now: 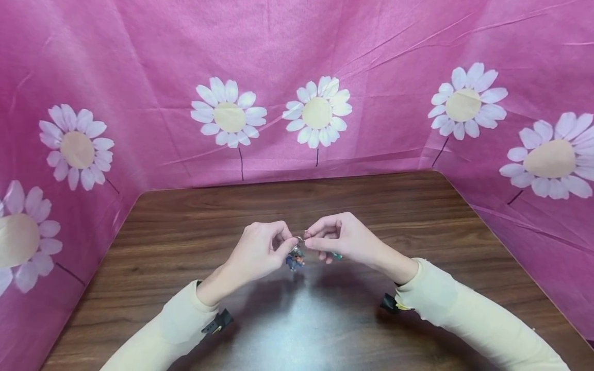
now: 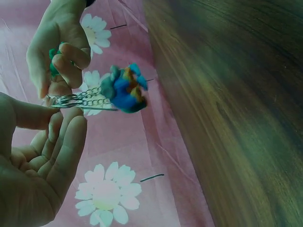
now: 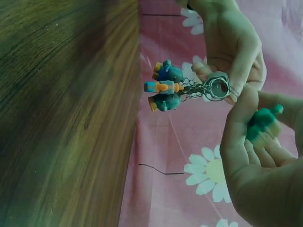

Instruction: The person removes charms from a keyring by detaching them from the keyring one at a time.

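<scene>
Above the table, my left hand (image 1: 260, 251) pinches a bunch of metal key rings (image 3: 218, 89) between thumb and forefinger. Short chains run from the rings to several small figurine charms (image 3: 163, 87) in blue, grey-green and orange, dangling below the left fingertips. My right hand (image 1: 347, 241) meets the left one at the rings, thumb and forefinger pinching there too. A green figurine charm (image 3: 264, 124) lies against the curled fingers of the right hand. Whether its own ring is joined to the bunch is hidden by the fingertips.
A dark wood-grain table (image 1: 185, 232) lies under both hands. Pink cloth (image 1: 153, 62) printed with white daisies rises behind it and along both sides. Black straps (image 1: 218, 321) sit at the cuffs of the light sleeves.
</scene>
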A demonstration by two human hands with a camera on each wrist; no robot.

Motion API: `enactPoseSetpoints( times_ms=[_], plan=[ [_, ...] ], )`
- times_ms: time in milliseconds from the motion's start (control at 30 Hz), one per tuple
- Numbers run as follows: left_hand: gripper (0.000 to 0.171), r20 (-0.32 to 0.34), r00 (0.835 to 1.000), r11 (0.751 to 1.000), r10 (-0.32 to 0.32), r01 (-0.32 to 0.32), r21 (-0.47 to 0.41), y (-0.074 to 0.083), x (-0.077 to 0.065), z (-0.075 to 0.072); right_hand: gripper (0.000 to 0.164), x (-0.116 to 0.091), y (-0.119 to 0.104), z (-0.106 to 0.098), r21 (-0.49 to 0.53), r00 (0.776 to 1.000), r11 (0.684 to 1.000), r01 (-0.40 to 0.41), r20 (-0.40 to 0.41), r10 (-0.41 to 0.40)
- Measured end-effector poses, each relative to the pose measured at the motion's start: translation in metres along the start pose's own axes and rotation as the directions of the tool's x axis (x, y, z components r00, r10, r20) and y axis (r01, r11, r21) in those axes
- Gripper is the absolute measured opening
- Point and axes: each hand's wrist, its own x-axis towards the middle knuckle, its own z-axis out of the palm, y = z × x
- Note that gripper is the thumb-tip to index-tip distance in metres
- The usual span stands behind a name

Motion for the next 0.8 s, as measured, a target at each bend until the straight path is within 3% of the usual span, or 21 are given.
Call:
enactPoseSetpoints(
  times_ms=[133, 333, 467, 800],
  plan=[
    [0.016, 0.005, 1.000, 1.000, 0.003, -0.003, 0.015, 0.001, 0.002, 0.000, 0.017, 0.000, -0.001, 0.001, -0.020, 0.999, 0.999, 0.027, -0.035, -0.027],
    [0.016, 0.022, 0.999, 0.998, 0.036, -0.037, 0.042, 0.000, 0.001, 0.002, 0.017, 0.002, -0.001, 0.004, 0.016, 0.999, 1.000, -0.004, -0.031, 0.005],
    [0.016, 0.009, 0.998, 0.995, 0.068, -0.068, 0.076, -0.001, 0.000, 0.003, 0.017, 0.003, 0.002, 0.006, 0.015, 1.000, 1.000, -0.019, -0.022, 0.019],
    [0.017, -0.025, 0.996, 0.992, 0.088, -0.085, 0.098, -0.002, -0.003, 0.005, 0.015, 0.001, 0.003, 0.013, 0.007, 0.999, 0.999, 0.034, -0.010, -0.034]
  ],
)
